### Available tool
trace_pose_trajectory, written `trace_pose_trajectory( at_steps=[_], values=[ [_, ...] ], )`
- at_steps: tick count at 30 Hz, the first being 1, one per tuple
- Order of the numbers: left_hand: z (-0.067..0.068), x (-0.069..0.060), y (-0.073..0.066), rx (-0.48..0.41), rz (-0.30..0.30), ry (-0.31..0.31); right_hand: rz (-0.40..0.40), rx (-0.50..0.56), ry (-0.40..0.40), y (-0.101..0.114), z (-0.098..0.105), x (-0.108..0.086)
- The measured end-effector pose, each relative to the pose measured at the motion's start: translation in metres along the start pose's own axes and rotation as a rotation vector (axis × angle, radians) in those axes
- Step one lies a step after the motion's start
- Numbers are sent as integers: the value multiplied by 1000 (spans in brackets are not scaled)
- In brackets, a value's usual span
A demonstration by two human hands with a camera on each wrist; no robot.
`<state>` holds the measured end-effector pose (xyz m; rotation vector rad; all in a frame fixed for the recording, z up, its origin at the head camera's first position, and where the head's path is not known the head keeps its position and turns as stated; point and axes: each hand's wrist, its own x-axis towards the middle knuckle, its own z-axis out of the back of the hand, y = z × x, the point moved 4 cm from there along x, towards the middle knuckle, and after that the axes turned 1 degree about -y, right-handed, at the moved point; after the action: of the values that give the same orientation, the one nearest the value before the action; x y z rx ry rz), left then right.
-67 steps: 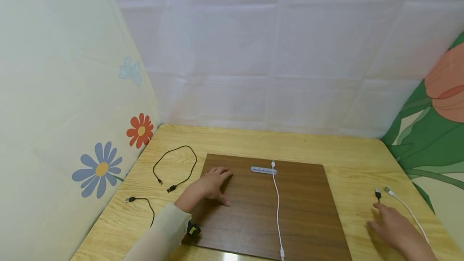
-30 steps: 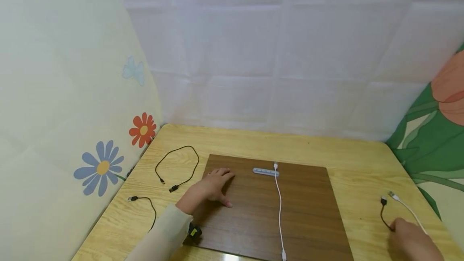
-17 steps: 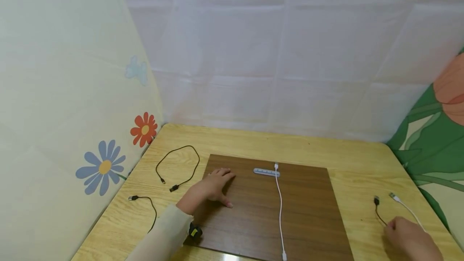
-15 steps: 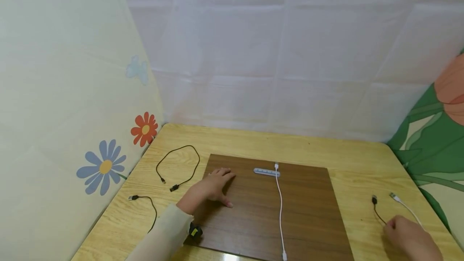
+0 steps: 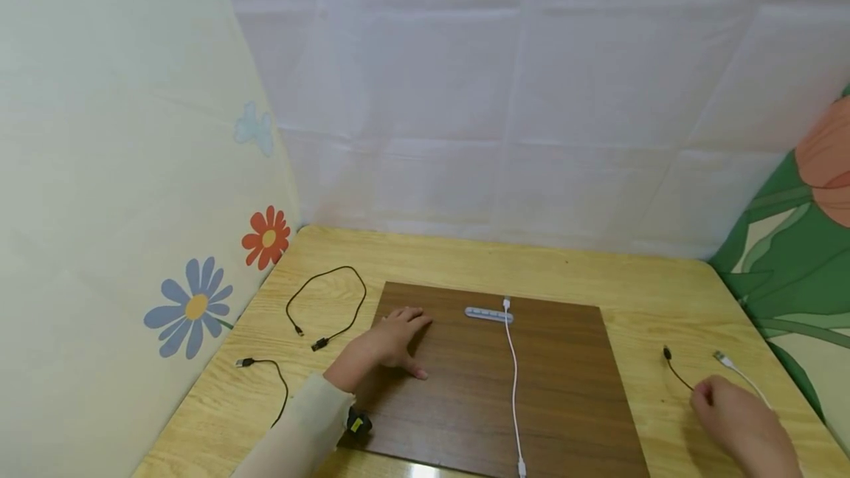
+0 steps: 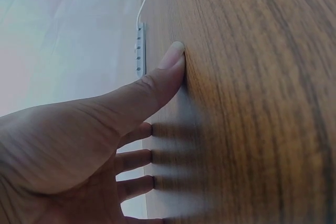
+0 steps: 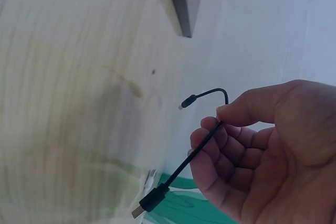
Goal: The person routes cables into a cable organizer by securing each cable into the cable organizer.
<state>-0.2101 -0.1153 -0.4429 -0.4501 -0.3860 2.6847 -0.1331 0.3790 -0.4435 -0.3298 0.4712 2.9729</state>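
Observation:
Between thumb and fingers, my right hand (image 5: 740,419) pinches a short black USB cable (image 7: 195,154) near its middle, above the table's right side. One plug (image 7: 153,199) points down and the smaller plug (image 7: 187,102) curls away in the right wrist view. My left hand (image 5: 392,341) rests spread on the brown wooden board (image 5: 451,411), fingertips and thumb touching it. A pale blue cable clip strip (image 5: 483,313) sits near the board's far edge. Across its right end runs a white USB cable (image 5: 514,389), lying down the board's length.
Another white cable (image 5: 740,371) lies just beyond my right hand. On the table's left are a looped black cable (image 5: 361,293) and a shorter black cable (image 5: 279,378). White and flowered cloths hang behind and beside the table (image 5: 531,253).
My right hand has picked the black cable off the table's right side and shifted it slightly left and away from me; its visible plug now differs. The left hand stays in place.

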Motion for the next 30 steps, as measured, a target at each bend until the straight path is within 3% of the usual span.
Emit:
trace_pose_trajectory(
  at_steps=[6, 14, 21, 30],
  values=[
    [0, 0, -1, 10, -7, 0, 89, 7, -84, 22, 7, -4],
    [0, 0, -1, 11, -14, 3, 110, 43, -158, 54, 9, -7],
    [-1, -2, -2, 16, -25, 0, 177, 57, -268, 77, 8, -12],
    [-4, 0, 1, 32, -39, -6, 186, 82, -274, 98, 1, -14]
  ],
)
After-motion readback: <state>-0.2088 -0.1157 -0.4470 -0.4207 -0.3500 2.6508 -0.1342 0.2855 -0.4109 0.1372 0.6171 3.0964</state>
